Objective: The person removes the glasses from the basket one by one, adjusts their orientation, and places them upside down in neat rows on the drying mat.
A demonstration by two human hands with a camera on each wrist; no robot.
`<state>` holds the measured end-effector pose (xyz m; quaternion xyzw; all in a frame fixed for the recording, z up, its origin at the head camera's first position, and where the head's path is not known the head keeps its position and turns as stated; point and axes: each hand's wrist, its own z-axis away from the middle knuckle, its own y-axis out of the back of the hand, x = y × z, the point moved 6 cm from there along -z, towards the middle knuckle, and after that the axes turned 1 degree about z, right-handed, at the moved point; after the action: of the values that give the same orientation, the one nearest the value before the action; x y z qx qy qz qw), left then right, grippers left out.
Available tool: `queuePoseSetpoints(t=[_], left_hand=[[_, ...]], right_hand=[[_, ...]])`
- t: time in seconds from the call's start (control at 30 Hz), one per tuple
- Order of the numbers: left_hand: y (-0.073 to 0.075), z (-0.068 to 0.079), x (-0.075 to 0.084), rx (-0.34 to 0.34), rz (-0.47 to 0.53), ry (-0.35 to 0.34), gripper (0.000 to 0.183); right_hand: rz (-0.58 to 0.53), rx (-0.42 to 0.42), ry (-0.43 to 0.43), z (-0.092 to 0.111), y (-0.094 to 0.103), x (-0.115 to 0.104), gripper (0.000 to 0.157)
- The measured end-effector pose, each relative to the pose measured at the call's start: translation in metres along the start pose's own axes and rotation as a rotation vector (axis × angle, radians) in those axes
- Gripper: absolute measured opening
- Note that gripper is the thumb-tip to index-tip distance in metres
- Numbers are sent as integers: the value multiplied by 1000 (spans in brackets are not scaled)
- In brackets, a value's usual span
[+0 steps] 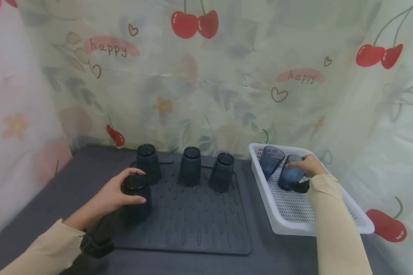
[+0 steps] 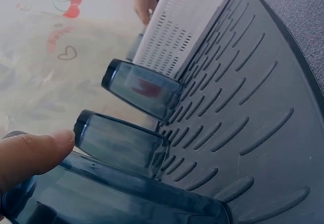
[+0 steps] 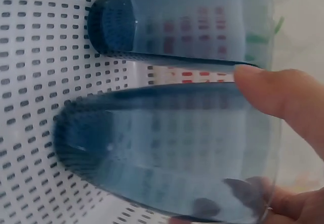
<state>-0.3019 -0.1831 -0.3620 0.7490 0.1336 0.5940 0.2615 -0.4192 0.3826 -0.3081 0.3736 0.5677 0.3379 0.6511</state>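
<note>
My left hand [image 1: 115, 194] grips an upside-down dark blue drinking glass [image 1: 139, 204] near its base, at the left of the dark drying mat [image 1: 199, 225]. Behind it three more upside-down glasses stand in a row: one at the left [image 1: 148, 164], one in the middle [image 1: 191, 168], one at the right [image 1: 222, 173]. On the right, my right hand [image 1: 311, 166] holds a blue glass [image 3: 177, 148] near its rim, thumb on one side and fingers on the other. That glass is mouth up in the white basket [image 1: 273, 217], beside another mouth-up glass [image 3: 187, 27].
The perforated basket stands right of the mat on the dark tabletop [image 1: 261, 252]. A patterned curtain [image 1: 210, 95] with cherries and hearts hangs behind and along both sides. The mat has raised ridges and a low rim.
</note>
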Motion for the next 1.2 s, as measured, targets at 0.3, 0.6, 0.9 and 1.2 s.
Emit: queuePoseSetpoints(t=[0.3,0.6,0.9,1.2], left_hand=[[0,0,4,-10,-34,0,71],[0,-1,-1,-16,-17,12,74],[2,-1,3,-17,-64,-3,74],[4,0,5,-3,-94,14,76]], right_hand=[[18,-145,-33,16,-2,-5,98],[-18,-231,9,37,-7,-19,92],[-39,-210,22,50,-12,-22,91],[-11,-171,47,63,-8,-26,92]])
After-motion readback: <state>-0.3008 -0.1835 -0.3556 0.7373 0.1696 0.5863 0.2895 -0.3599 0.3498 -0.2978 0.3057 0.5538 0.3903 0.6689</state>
